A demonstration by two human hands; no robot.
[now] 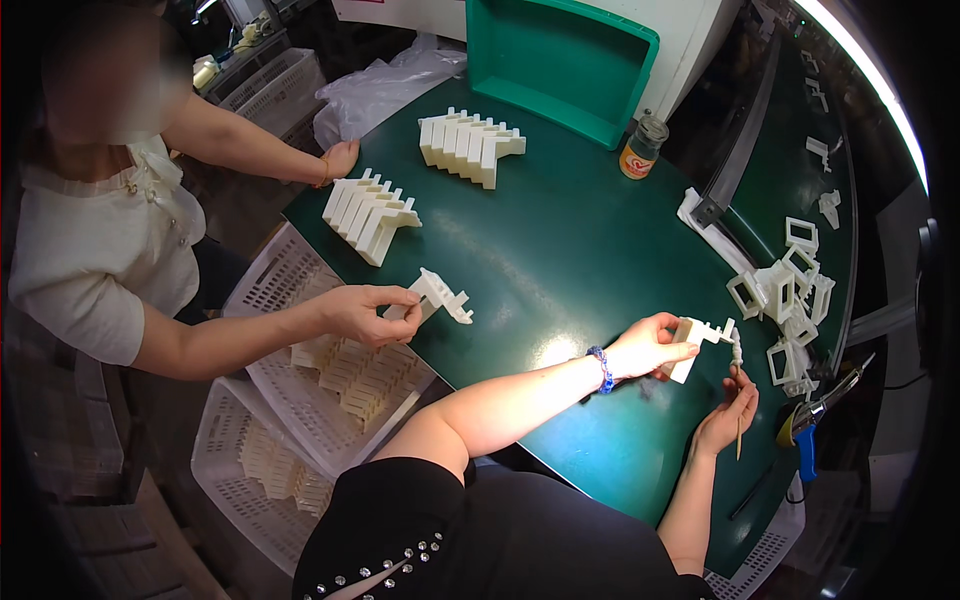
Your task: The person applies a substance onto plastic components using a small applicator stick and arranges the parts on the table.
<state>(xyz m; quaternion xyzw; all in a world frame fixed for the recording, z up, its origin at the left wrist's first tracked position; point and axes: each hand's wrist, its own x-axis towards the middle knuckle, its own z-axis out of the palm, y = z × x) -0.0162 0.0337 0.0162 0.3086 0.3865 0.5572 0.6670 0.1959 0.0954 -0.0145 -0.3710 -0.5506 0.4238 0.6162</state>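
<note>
My left hand [645, 345], with a blue beaded bracelet at its wrist, grips a white plastic part [680, 362] over the right side of the green table. Thin knobby bits stick out from the part's right side. Just below their end, my right hand [728, 415] has its fingers closed round a thin wooden stick [739, 440]. Its raised fingertips touch or nearly touch the lowest knobby bit [737, 352]; I cannot tell which. At the left, a co-worker's hand [375, 315] holds a similar white part [437, 292] over the table's edge.
Two rows of white parts [470, 145] [370, 215] stand on the table [560, 240]. Behind are a green bin [560, 75] and a glass jar [643, 150]. Loose white frames [785, 285] lie at right, near a blue-handled tool [806, 452]. Crates [270, 265] of parts sit lower left.
</note>
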